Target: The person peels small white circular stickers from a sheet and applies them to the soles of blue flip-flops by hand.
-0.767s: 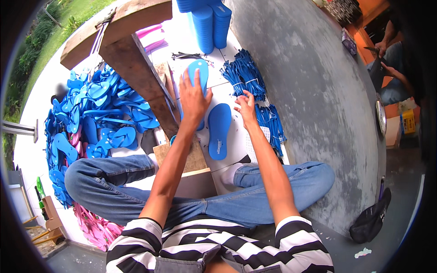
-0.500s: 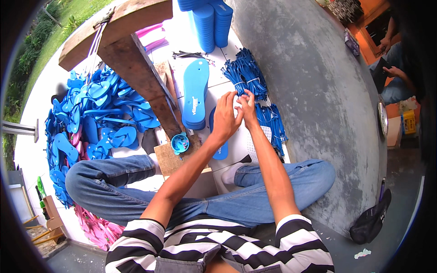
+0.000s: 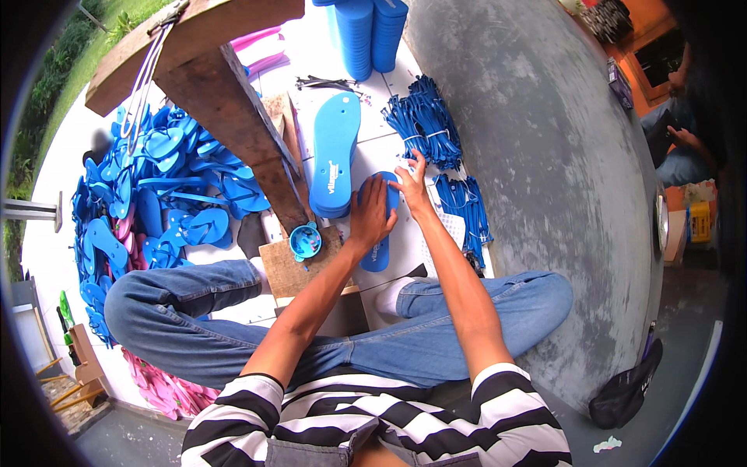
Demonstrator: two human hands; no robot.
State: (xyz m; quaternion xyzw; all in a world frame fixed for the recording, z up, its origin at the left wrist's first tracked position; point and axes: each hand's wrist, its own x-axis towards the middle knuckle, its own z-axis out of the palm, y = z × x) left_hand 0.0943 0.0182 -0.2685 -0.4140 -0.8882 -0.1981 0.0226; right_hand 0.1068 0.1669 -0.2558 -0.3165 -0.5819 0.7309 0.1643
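Note:
My left hand [image 3: 371, 214] lies with its fingers stretched out over a blue flip-flop sole [image 3: 377, 258] on the white tiles. To its right, my right hand [image 3: 412, 187] has its fingers apart, a fingertip close to the sole's upper edge; whether it touches cannot be seen. Left of the hands stands a short stack of blue soles [image 3: 336, 148], each with strap holes. Just beyond my right hand are tied bundles of blue straps [image 3: 426, 124], and more blue straps [image 3: 464, 210] lie beside my right wrist.
A wooden post frame [image 3: 233, 117] rises at the left, with a small blue cup [image 3: 306, 242] on its wooden base. Behind it lies a heap of blue flip-flops [image 3: 167, 187]. Tall sole stacks [image 3: 354, 39] stand at the back. A grey wall [image 3: 529, 194] runs along the right; another person [image 3: 677, 140] sits beyond.
My left hand has come back and down onto the sole, away from the right hand. My fingers, earlier together near the strap bundles, are now apart. The right hand has drawn slightly nearer.

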